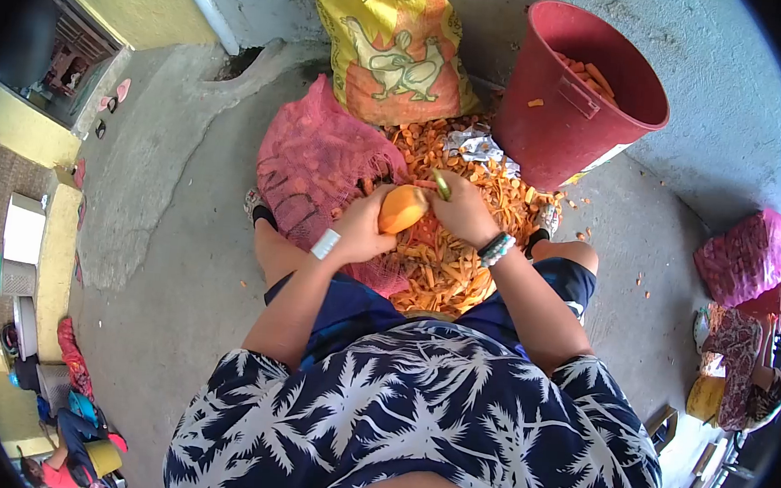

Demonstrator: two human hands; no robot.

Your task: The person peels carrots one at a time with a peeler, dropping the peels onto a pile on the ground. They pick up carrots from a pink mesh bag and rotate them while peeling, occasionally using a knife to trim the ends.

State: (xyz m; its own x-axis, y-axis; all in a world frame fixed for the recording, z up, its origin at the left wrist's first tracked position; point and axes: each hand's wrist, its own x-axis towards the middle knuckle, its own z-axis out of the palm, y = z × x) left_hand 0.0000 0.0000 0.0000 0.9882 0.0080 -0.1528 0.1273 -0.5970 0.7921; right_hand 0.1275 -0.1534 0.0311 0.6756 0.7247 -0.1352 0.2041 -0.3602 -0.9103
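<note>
Left hand: your left hand (pixel 361 231) is closed around a carrot (pixel 402 208), fingers wrapped under its near end and thumb on the side, so the blunt orange end sticks out towards the red bucket (pixel 555 138).
Right hand: your right hand (pixel 462 215) is curled shut on a small tool (pixel 442 186); only its greenish tip shows above your fingers, just beside the top of the carrot. Whether the tip touches the carrot cannot be told.
Carrot: it sits between your two hands, down and left of the bucket, above the pile of peelings (pixel 443 271).
Peelings: the orange heap runs from the bucket's foot back towards your knees, directly under both hands.
Bucket: it stands tilted, with carrot pieces (pixel 592 76) inside against its far wall.
Foil scrap: a crumpled silvery scrap (pixel 473 145) lies at the bucket's left foot, on the peelings.
Pink mesh sack (pixel 314 165): well left of the bucket, pressed against your left wrist side.
Yellow sack (pixel 392 47): stands left of the bucket, behind the pile.
</note>
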